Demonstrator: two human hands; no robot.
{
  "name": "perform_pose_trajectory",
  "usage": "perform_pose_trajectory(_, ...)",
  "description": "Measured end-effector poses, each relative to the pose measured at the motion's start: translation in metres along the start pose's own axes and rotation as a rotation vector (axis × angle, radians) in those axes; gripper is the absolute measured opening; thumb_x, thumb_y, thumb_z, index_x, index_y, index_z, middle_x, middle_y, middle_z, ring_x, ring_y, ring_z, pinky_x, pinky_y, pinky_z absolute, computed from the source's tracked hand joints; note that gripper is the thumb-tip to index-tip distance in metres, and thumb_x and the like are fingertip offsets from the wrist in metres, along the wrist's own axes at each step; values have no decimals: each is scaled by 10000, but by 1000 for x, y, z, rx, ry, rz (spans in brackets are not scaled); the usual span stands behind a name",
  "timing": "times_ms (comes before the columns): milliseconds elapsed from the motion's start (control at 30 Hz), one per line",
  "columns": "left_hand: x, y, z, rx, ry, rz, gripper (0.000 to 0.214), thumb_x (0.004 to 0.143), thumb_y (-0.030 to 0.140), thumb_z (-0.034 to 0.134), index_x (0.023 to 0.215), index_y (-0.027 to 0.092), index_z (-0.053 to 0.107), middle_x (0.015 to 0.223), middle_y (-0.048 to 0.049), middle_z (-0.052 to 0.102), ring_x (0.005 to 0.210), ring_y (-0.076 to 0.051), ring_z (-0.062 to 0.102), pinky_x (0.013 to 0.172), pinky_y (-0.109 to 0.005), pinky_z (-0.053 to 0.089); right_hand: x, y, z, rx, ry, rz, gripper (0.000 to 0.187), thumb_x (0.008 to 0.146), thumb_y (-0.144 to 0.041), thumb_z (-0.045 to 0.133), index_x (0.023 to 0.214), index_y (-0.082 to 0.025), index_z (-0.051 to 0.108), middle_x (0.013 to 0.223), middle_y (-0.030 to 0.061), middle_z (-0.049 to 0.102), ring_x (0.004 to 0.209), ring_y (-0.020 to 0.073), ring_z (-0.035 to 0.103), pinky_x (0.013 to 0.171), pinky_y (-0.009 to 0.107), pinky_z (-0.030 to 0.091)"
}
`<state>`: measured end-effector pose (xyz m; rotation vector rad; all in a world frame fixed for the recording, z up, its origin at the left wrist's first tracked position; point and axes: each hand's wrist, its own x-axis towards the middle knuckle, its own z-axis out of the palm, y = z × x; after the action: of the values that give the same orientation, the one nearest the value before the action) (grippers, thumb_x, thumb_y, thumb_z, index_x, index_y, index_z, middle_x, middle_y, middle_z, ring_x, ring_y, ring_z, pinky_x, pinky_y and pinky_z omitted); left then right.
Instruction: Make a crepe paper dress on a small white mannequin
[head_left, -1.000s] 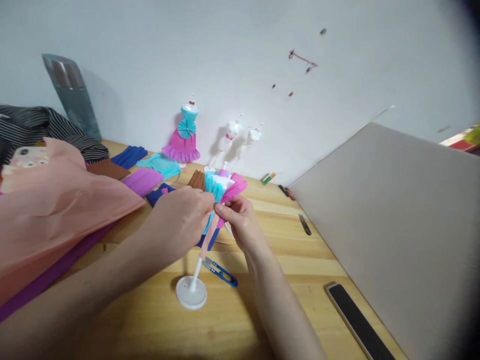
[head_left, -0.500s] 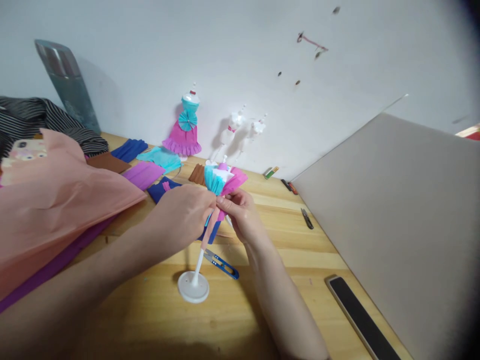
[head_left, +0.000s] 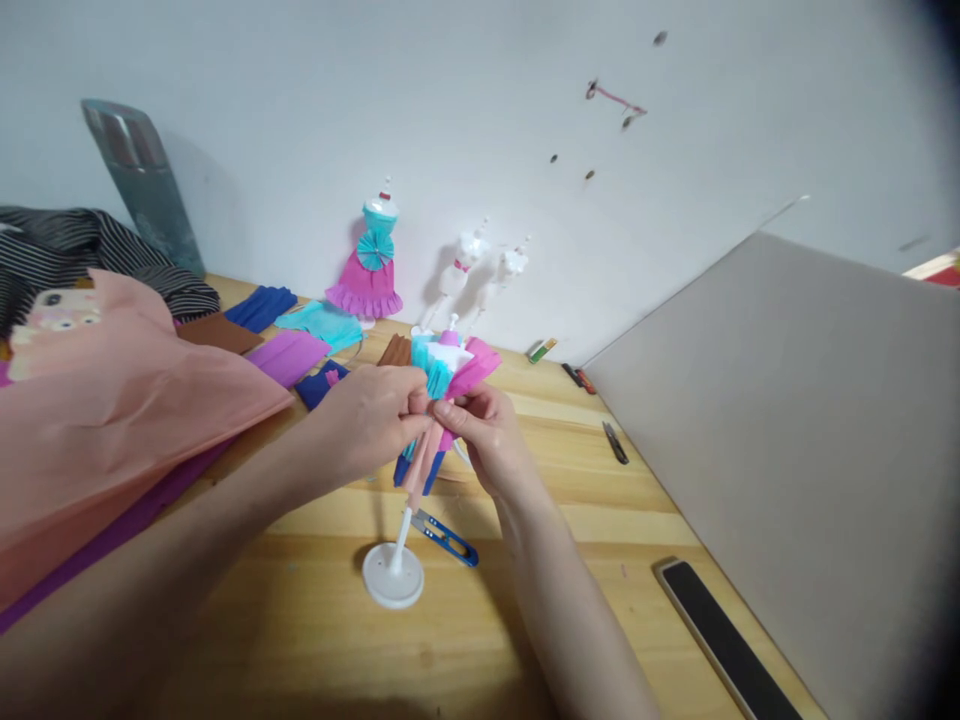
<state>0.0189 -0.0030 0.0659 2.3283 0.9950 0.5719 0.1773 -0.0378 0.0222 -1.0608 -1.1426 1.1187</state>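
A small white dress form (head_left: 450,358) on a round white base (head_left: 394,577) stands tilted before me, wrapped in cyan crepe paper (head_left: 439,377) and pink crepe paper (head_left: 474,366). My left hand (head_left: 382,415) pinches the top of a peach crepe paper strip (head_left: 422,467) at the form's waist. From the other side my right hand (head_left: 484,430) closes round the waist, its thumb pressed on the gathered paper. Its other fingers are partly hidden behind the form. Blue thread snips (head_left: 448,540) lie beside the base.
Against the wall stand a dress form in a cyan and pink dress (head_left: 369,255) and two bare white forms (head_left: 471,248). Large peach paper (head_left: 142,400) covers the left side. A phone (head_left: 720,630) and a small cutter (head_left: 616,443) lie at right, near a grey panel (head_left: 780,400).
The peach paper strip hangs wider below my left hand, whose fingers have shifted at the waist. The form's base sits slightly further right. My right hand keeps its hold.
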Motion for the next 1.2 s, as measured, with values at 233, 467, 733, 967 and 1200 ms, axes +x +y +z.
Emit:
perform_pose_trajectory(233,5,-10,1,44,47,-49,199,731,274,590,649,188,431,628,38,513,578,-110,448,544,-233,303,-1,-1,0,36,-43,11,230,643,-362,792,777,-204,692,721,1,669,644,151,582,660,280,462)
perform_pose_trajectory(467,7,-20,1,20,-1,-42,216,718,378,598,785,184,532,722,19,560,616,-125,503,554,-240,342,-1,-3,1,57,-98,29,264,639,-410,793,762,-199,692,721,1,654,650,156,571,657,277,452)
perform_pose_trajectory(733,8,-22,5,-35,-4,-28,188,721,357,595,749,180,538,670,31,537,595,-116,484,550,-240,337,-2,-1,-2,54,-105,65,309,627,-446,778,776,-183,710,694,5,627,629,153,543,638,273,431)
perform_pose_trajectory(967,9,-24,9,-28,17,13,159,726,323,585,681,177,539,615,31,537,567,-112,475,549,-246,323,-2,2,-3,46,-103,112,289,629,-421,769,780,-185,698,701,13,601,688,177,556,706,299,444)
perform_pose_trajectory(1200,9,-22,10,8,16,-4,158,729,325,561,674,181,526,619,16,556,576,-123,481,535,-254,306,1,5,-4,83,-98,157,310,589,-423,786,764,-183,700,677,10,583,680,182,542,699,298,436)
